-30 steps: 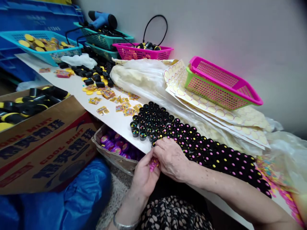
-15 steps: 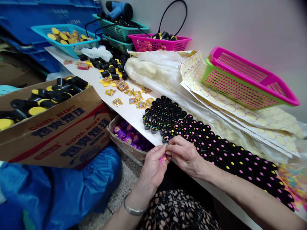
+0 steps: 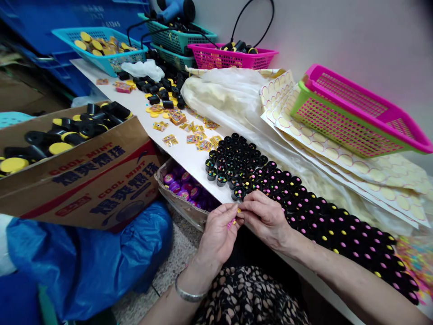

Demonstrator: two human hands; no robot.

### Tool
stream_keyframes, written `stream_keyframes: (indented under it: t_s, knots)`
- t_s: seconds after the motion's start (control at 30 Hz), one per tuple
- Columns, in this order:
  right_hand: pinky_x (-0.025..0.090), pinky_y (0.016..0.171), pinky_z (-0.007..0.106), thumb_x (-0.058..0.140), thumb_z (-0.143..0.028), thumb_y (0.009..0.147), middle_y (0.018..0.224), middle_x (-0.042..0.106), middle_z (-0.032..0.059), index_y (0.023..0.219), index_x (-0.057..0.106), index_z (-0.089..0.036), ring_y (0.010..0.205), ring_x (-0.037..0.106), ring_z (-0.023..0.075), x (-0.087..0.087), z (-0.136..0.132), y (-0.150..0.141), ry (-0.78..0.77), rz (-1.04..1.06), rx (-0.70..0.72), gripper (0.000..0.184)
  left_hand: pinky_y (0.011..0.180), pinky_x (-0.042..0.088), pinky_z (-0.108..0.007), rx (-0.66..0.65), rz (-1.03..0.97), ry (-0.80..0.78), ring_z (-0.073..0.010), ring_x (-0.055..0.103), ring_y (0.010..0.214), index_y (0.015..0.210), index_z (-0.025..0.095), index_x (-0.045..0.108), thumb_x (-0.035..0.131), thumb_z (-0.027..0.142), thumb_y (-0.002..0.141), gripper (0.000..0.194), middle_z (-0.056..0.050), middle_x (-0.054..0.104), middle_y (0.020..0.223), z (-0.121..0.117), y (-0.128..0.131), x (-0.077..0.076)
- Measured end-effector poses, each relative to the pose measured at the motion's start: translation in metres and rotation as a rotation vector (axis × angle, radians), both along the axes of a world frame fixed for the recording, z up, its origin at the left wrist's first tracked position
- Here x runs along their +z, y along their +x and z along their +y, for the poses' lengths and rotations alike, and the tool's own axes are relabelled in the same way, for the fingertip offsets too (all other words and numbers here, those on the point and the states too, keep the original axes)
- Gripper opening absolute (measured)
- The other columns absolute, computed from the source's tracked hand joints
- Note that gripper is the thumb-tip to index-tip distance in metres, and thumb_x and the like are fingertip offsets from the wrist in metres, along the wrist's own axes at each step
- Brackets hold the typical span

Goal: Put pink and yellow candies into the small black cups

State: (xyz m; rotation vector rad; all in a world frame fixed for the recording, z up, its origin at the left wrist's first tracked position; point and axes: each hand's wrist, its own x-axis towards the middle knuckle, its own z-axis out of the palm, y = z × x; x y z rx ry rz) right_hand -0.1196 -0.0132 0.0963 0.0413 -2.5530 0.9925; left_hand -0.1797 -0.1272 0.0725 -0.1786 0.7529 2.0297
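My left hand [image 3: 219,232] is closed around a few small pink pieces [image 3: 231,223], which show between its curled fingers. My right hand [image 3: 266,219] meets it at the fingertips in a pinch, with a small yellow piece [image 3: 239,210] showing where the two hands touch. Both hands are just in front of the table's near edge. Close beyond them stand rows of small round black cups [image 3: 238,193], many with a pink or yellow piece inside. The cups at the left end hold multicoloured bits.
Purple round packs [image 3: 184,185] fill a carton below the table edge. At left, a cardboard box [image 3: 88,180] holds black and yellow parts. Sticker sheets [image 3: 341,158] lie under a pink and green basket [image 3: 358,108]. Colourful loose bits [image 3: 414,255] lie at far right.
The view has shifted slightly, so the surroundings sit a little farther right. My hands stay together at nearly the same place, and the yellow piece now shows between the fingertips.
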Motion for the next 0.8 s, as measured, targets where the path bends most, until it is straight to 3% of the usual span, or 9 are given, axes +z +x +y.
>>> stream_keyframes:
  t_s: [0.27, 0.63, 0.8]
  knots:
    - [0.043, 0.064, 0.030, 0.049, -0.017, 0.081, 0.079, 0.055, 0.0040, 0.087, 0.063, -0.022, 0.075, 0.050, 0.0148, -0.010, -0.008, 0.002, 0.038, 0.045, -0.111, 0.016, 0.068, 0.042, -0.018, 0.005, -0.108, 0.034, -0.0076, 0.055, 0.068, 0.072, 0.010, 0.062, 0.063, 0.011, 0.069, 0.002, -0.003, 0.060, 0.073, 0.004, 0.000, -0.001]
    - [0.044, 0.075, 0.035, 0.047, -0.013, 0.080, 0.091, 0.056, 0.0056, 0.092, 0.057, -0.022, 0.085, 0.052, 0.0164, -0.011, -0.017, -0.002, -0.130, 0.143, -0.200, 0.017, 0.069, 0.047, -0.013, 0.095, -0.317, 0.082, -0.0055, 0.058, 0.073, 0.074, 0.009, 0.063, 0.046, 0.005, 0.080, 0.018, -0.005, 0.063, 0.080, 0.017, 0.006, 0.012]
    - [0.045, 0.074, 0.031, 0.049, -0.016, 0.080, 0.083, 0.061, 0.0028, 0.087, 0.057, -0.021, 0.081, 0.055, 0.0142, 0.006, 0.016, -0.012, -0.145, 0.100, -0.095, 0.012, 0.064, 0.049, -0.016, 0.072, -0.315, 0.048, -0.0082, 0.058, 0.069, 0.073, 0.009, 0.063, 0.051, 0.009, 0.079, 0.014, -0.005, 0.061, 0.073, 0.015, 0.000, 0.013]
